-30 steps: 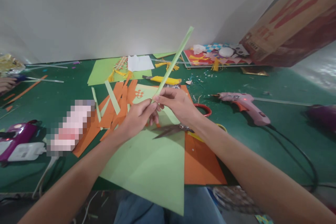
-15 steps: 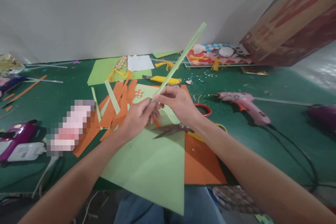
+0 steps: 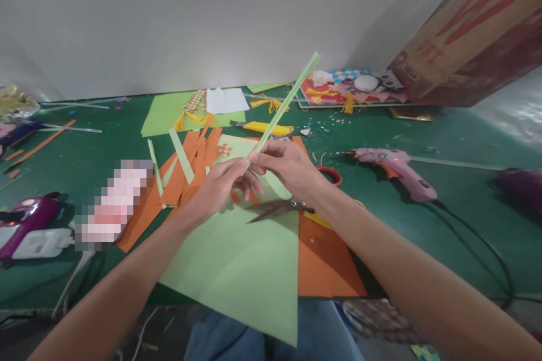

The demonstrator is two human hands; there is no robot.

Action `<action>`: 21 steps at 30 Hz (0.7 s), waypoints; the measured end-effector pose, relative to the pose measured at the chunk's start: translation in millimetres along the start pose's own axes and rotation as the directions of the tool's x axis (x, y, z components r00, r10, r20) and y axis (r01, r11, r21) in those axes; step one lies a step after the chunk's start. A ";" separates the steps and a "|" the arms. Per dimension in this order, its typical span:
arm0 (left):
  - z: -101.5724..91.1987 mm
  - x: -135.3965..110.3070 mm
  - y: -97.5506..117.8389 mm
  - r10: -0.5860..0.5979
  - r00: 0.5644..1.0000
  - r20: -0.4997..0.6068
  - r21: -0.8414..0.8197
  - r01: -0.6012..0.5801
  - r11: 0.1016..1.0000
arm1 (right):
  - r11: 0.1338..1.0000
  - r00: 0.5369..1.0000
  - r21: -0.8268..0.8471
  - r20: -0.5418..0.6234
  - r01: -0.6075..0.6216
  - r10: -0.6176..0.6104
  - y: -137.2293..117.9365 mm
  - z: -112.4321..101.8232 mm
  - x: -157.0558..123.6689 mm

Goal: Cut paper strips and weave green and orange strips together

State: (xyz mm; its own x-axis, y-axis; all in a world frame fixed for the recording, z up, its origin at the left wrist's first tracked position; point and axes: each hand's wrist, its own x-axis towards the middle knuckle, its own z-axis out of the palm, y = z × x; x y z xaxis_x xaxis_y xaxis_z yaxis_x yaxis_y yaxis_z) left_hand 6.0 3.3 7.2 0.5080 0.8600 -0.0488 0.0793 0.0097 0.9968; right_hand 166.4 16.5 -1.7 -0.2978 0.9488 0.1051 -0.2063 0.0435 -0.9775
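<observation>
Both hands pinch the lower end of a long, narrow light-green paper strip (image 3: 285, 111), which slants up and to the right. My left hand (image 3: 223, 183) grips it with thumb and forefinger; my right hand (image 3: 283, 163) holds it just above. Along its length the strip looks folded. Under the hands lies a large light-green paper sheet (image 3: 245, 276), partly over an orange sheet (image 3: 328, 271). Scissors (image 3: 275, 210) with open blades rest on the sheets, their handles partly behind my right wrist. A small orange-and-white woven paper square (image 3: 225, 150) lies beyond my left hand.
Orange paper strips (image 3: 195, 161) lie at the left, near a blurred-out object (image 3: 116, 206). A yellow cutter (image 3: 266, 128) lies behind the hands. At the right rests a pink glue gun (image 3: 393, 166) with its cord. A paper bag (image 3: 470, 34) stands at the back right.
The strip's upper end has come down and a little to the left, and its fold shows more narrowly. Both hands stay nearly in place, still pinching it.
</observation>
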 end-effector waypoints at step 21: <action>3.7 -4.4 -3.9 0.205 0.976 -0.073 0.383 -0.163 0.910 | 0.977 0.998 -0.213 -0.050 0.030 -0.041 -4.8 1.2 -1.6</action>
State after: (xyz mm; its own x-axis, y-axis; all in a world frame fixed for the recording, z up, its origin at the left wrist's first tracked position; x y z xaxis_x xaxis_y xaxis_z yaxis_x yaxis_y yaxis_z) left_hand 6.6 -2.4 3.3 0.4496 0.8786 0.1614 0.3177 -0.3261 0.8903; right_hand 166.7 14.4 3.1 -0.2419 0.9607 0.1362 -0.0121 0.1374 -0.9904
